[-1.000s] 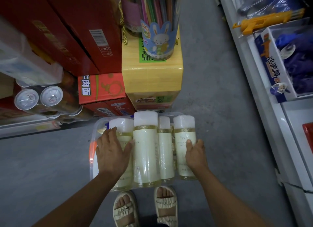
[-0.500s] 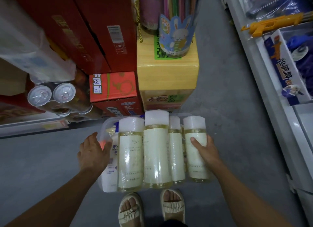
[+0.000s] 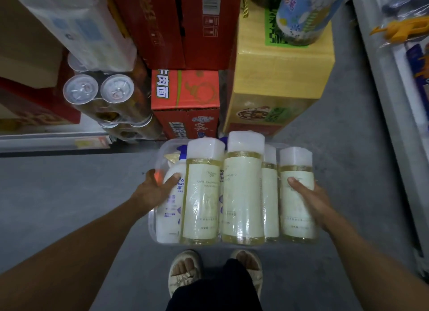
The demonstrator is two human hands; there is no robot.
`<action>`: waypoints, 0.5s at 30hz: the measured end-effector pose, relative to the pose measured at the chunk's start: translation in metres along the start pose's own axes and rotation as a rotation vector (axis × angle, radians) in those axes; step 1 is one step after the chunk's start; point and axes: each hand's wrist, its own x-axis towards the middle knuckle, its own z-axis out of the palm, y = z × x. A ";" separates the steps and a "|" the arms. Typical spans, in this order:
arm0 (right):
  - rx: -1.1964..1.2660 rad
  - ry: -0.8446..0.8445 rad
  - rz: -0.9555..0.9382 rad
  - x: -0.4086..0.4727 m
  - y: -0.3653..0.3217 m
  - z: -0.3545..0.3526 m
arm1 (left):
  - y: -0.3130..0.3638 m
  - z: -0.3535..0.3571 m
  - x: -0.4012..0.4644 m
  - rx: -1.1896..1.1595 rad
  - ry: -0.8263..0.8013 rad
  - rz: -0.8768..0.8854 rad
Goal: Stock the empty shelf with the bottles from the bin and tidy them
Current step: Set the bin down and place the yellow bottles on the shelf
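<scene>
Head view, looking down: a person carries a clear bin (image 3: 156, 215) full of bottles (image 3: 242, 194) above the floor. The left hand (image 3: 152, 191) grips its left edge, fingers curled around it; the right hand (image 3: 312, 200) grips its right side, thumb on a bottle. No bottles are shelved yet; all stocking remains.

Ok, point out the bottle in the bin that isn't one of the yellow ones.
The white pump bottle with blue print, at the bin's left edge under the left hand.
</scene>
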 end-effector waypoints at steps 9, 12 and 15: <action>0.071 -0.039 -0.040 0.004 0.002 0.003 | -0.016 0.001 0.011 -0.100 -0.035 0.097; 0.060 -0.056 -0.028 0.007 0.003 0.000 | -0.012 0.003 0.011 -0.118 -0.059 0.106; 0.043 -0.051 -0.017 0.011 0.005 -0.002 | -0.007 0.006 0.012 -0.151 -0.104 0.124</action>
